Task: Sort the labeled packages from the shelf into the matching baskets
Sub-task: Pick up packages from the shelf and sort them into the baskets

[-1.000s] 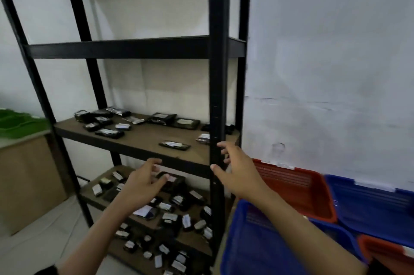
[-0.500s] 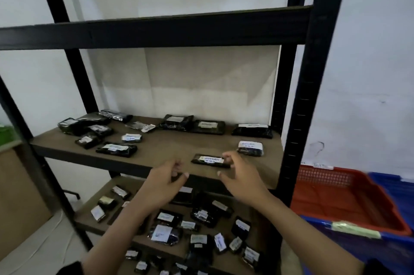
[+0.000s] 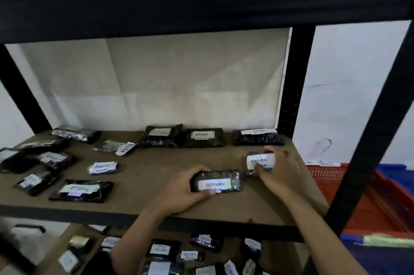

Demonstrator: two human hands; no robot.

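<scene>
A white wall stood behind a black metal rack, and I looked in at its brown middle shelf (image 3: 156, 173) from just under the dark beam above. My left hand (image 3: 181, 194) gripped a long black package (image 3: 216, 181) near the shelf's front edge, thumb curled along its near side and fingers over the far left end; the white label on it read RETURN. The package lay flat on the board, as far as I could tell. My right hand (image 3: 276, 173) held a smaller package (image 3: 259, 162) just beyond and to the right of the first, the fingers wrapped round its right end and the thumb at its near edge. Its label also read RETURN. The two packages sat near each other but I could not tell whether they touched.

Along the back of the shelf I saw three more black packages in a row: one with a blank-looking label (image 3: 160, 135), one marked RETURN (image 3: 203, 138), and another RETURN package (image 3: 258, 136) beside the rear post. To the left lay a crumpled clear bag (image 3: 115, 146), a small labelled packet (image 3: 103, 167), and a flat package (image 3: 81, 190) near the front edge, with several others blurred at the far left. The lower shelf (image 3: 94, 232) carried many small labelled packets whose writing I could not read. To the right of the rack stood a red basket (image 3: 380, 203), with a blue basket (image 3: 380, 259) in front of it and another blue one behind.
</scene>
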